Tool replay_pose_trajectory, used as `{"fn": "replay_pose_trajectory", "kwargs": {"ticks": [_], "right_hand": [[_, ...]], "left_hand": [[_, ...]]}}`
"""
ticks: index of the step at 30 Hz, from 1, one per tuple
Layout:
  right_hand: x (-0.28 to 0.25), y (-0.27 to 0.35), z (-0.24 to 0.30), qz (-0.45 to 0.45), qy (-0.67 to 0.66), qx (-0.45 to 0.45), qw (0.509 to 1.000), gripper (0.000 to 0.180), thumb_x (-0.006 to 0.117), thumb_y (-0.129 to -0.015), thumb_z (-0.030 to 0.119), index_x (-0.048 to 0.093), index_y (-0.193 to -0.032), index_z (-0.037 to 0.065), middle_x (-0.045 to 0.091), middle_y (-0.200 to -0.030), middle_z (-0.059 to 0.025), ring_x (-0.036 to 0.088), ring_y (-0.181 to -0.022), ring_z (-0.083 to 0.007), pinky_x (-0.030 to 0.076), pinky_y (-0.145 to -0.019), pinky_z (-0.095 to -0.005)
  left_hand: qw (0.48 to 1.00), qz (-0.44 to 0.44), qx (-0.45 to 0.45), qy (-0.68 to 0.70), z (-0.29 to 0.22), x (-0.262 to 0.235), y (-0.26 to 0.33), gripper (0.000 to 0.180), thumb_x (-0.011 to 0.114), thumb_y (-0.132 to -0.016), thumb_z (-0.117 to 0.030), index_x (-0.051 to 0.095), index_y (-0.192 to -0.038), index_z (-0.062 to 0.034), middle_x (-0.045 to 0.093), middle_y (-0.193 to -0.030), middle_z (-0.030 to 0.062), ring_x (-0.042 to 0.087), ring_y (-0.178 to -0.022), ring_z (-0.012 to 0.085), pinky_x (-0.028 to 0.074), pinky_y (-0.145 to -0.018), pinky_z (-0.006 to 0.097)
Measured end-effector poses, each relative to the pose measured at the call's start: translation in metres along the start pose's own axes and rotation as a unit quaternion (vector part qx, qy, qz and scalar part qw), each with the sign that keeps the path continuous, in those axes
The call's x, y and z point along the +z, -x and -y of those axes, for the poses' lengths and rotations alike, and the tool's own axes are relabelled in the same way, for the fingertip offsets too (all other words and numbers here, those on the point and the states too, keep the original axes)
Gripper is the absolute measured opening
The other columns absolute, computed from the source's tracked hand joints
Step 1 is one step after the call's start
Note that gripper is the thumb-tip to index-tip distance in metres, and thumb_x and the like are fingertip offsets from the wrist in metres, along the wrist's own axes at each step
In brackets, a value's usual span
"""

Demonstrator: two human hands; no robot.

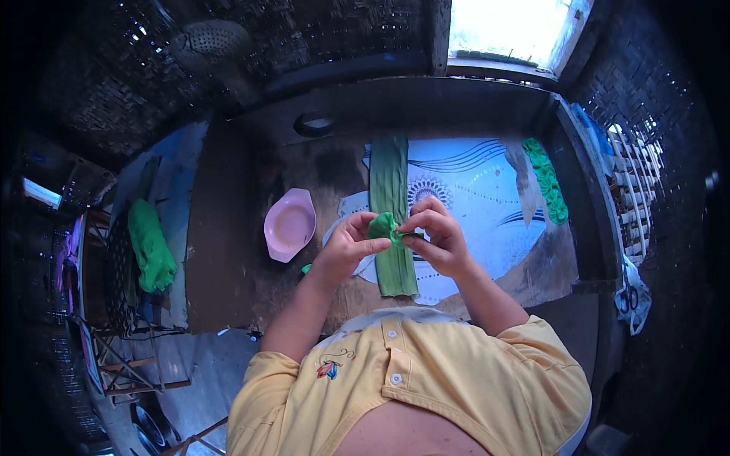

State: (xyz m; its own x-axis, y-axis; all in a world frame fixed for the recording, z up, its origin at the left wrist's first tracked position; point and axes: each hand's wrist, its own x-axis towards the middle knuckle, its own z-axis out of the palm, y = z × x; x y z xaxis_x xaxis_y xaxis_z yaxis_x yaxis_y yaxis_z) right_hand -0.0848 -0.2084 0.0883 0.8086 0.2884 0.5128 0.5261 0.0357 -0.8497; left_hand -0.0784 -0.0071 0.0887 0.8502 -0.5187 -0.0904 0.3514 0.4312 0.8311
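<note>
Over the middle of the table, my left hand [351, 248] pinches a small bright green piece [382, 226], thin and folded like cloth, between thumb and fingers. My right hand [439, 237] grips the other side of the same piece, its fingertips close to the left ones. Exactly what lies between the right fingertips is too small to make out. Below both hands runs a long, creased, darker green strip [390, 178], leaf or cloth, I cannot tell which.
A pink two-handled bowl [290, 226] stands left of my hands. A patterned white sheet [475, 190] covers part of the wooden table. Gathered green rosettes [546, 182] line its right side. A green bundle [150, 247] lies far left; scissors [628, 298] hang at the right.
</note>
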Motion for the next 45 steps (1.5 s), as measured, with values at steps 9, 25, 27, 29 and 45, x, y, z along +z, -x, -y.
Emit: {"fn": "replay_pose_trajectory", "kwargs": {"ticks": [9,25,27,29,45], "right_hand": [[0.002,-0.002,0.001,-0.04,0.068,-0.07,0.994,0.023,0.071,-0.071,-0.001,0.065,-0.09,0.01,0.048,-0.088,-0.0039,0.051,-0.08,-0.0172,0.045,-0.067,-0.0288],[0.0,-0.015,0.012,0.0,0.106,-0.096,0.99,0.055,0.068,-0.07,-0.002,0.053,-0.122,0.005,0.062,-0.087,-0.0066,0.062,-0.079,-0.0206,0.05,-0.071,-0.0321],[-0.001,-0.015,0.014,-0.006,0.141,-0.094,0.986,0.055,0.068,-0.07,-0.003,0.053,-0.122,0.006,0.061,-0.084,-0.0061,0.061,-0.076,-0.0198,0.05,-0.069,-0.0315],[-0.002,-0.015,0.013,-0.011,0.148,-0.079,0.986,0.055,0.068,-0.069,-0.003,0.053,-0.122,0.006,0.06,-0.081,-0.0057,0.06,-0.073,-0.019,0.05,-0.066,-0.0307],[0.001,-0.014,0.012,-0.018,0.138,0.006,0.99,0.06,0.071,-0.07,0.001,0.051,-0.126,0.011,0.064,-0.086,-0.0055,0.062,-0.078,-0.0192,0.049,-0.071,-0.0316]], "left_hand": [[1.0,0.011,-0.001,0.004,-0.001,0.008,0.0,0.03,0.068,-0.076,0.003,0.056,-0.102,-0.0029,0.061,-0.096,0.0028,0.059,-0.09,0.0101,0.049,-0.081,0.025],[0.925,-0.03,0.121,-0.359,-0.006,0.01,-0.001,0.022,0.074,-0.072,-0.007,0.064,-0.092,-0.0048,0.063,-0.083,0.0001,0.057,-0.078,0.0061,0.046,-0.071,0.024],[0.901,-0.051,0.151,-0.403,-0.007,0.012,-0.001,0.02,0.074,-0.072,-0.009,0.065,-0.089,-0.0052,0.064,-0.079,-0.0001,0.057,-0.076,0.0058,0.046,-0.07,0.024],[0.905,-0.067,0.165,-0.387,-0.006,0.015,-0.001,0.019,0.074,-0.072,-0.009,0.065,-0.088,-0.0049,0.064,-0.079,0.0001,0.057,-0.076,0.0064,0.046,-0.07,0.024],[0.889,-0.145,0.187,-0.392,0.004,0.022,-0.003,0.046,0.074,-0.074,-0.01,0.051,-0.113,-0.0063,0.069,-0.083,0.0068,0.065,-0.088,0.0117,0.049,-0.075,0.026]]}}
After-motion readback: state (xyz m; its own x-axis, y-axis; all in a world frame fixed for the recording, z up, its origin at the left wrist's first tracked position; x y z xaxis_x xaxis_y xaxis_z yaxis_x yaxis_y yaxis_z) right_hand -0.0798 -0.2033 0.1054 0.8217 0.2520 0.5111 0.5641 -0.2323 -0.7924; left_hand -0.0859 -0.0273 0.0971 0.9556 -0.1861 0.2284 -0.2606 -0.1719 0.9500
